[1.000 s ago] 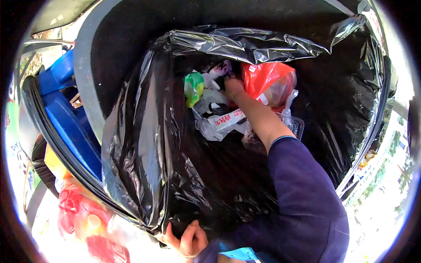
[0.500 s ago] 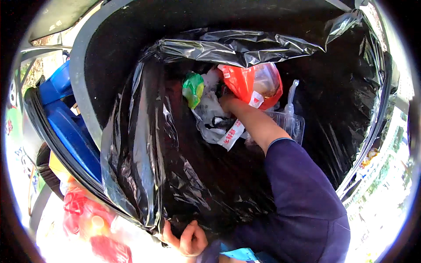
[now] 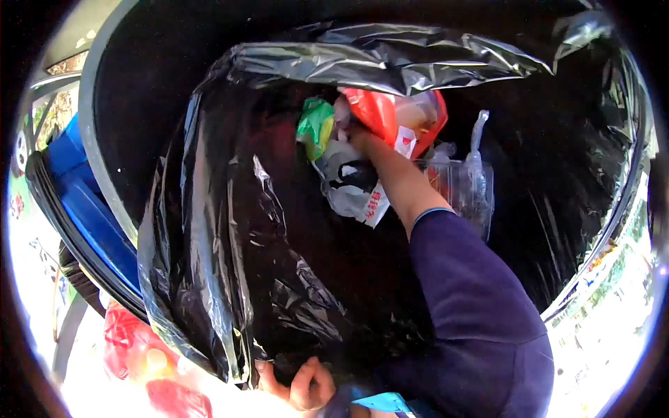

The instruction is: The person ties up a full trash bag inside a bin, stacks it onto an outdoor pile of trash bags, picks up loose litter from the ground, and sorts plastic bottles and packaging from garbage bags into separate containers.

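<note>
Your right hand (image 3: 356, 138) is deep in the black liner (image 3: 209, 279), at the upper end of the crumpled white bag (image 3: 348, 198). Its fingers are buried among the plastic, so I can't tell whether they are closed on anything. The white bag lies low inside the liner, with the green wrapper (image 3: 317, 129) just above and to its left and the red bag (image 3: 375, 115) close against your hand on the upper right.

Work by feel: gather a full fold of the white plastic rather than a thin corner, and lift slowly, since loose film could tear or drag its neighbours along. Mind the red bag, which seems to have something inside that might spill.

Your left hand (image 3: 300, 383) sits with curled fingers at the near edge of the liner; whether it pinches the film isn't clear. Steadying that edge should help stop the liner sagging inward.

The clear plastic box (image 3: 456, 184) lies just right of your forearm, so avoid swinging that way. Toward you and to the left, the liner offers more room. Overhead, its slack far fold (image 3: 334, 66) could snag a high lift.
</note>
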